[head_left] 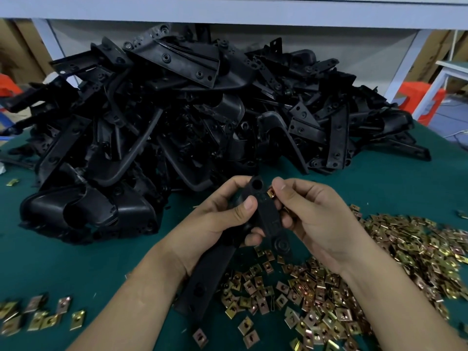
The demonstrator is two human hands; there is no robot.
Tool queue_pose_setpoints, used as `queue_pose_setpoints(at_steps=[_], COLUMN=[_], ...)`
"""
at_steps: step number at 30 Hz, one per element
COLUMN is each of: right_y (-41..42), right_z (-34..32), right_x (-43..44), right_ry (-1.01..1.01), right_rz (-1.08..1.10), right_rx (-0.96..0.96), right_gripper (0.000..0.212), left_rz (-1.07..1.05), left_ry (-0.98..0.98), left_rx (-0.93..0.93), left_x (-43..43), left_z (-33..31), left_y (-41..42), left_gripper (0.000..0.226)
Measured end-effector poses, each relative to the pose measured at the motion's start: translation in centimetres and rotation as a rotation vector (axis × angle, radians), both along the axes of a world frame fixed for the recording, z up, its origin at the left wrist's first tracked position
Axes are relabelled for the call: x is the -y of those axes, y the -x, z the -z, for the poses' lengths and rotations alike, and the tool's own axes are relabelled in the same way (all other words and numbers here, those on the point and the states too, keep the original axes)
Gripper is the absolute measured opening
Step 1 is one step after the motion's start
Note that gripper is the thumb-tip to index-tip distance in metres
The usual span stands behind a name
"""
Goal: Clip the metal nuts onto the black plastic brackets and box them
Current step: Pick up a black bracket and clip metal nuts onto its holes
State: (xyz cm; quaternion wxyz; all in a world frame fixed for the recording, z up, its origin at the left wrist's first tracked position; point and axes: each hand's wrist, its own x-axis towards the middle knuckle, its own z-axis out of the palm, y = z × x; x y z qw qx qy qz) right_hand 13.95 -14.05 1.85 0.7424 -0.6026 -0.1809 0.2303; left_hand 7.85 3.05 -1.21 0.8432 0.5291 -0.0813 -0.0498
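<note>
Right hand pinches a single brass-coloured nut between thumb and forefinger, its other fingers curled loosely below; left hand grips a black bracket, thumb pressed on its face and fingers wrapped behind; both hands are raised above the green table. Bracket runs with its long axis from a top end with a round hole, up between the two thumbs, down and toward the person's left, where a longer strip passes under the left wrist; whether that lower strip is the same piece I cannot tell. Nut sits just beside the bracket's right edge, near the top end and a little under the hole; it looks touching or almost so, but the fingertip hides the exact contact. The coming move, as I judge it, turns on a short sideways push; the nut goes leftward, across the bracket's long axis, onto its edge, while the left hand braces against it; the right hand is the nearer one to do it. One risk is the clip going on skewed if its mouth does not meet the edge squarely. Loose nuts lie spread on the table under and right of the right forearm, a few more at lower left; a big heap of black brackets lies behind the hands; no box shows.
</note>
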Motion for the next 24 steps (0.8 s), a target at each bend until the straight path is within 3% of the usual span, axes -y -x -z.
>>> queue_pose_setpoints(at_steps=[10, 24], right_y=[1.2, 2.1], right_z=[0.7, 0.3], right_x=[-1.3, -1.2], right_ry=[-0.035, 0.054], right_rz=[0.193, 0.191], right_rx=[0.002, 0.3], right_gripper=[0.032, 0.036], left_rz=[-0.082, -0.082], left_ry=[-0.044, -0.1], left_rx=[0.038, 0.014], left_x=[-0.1, -0.2], left_z=[0.3, 0.1], left_y=[-0.4, -0.1], left_gripper=[0.027, 0.029])
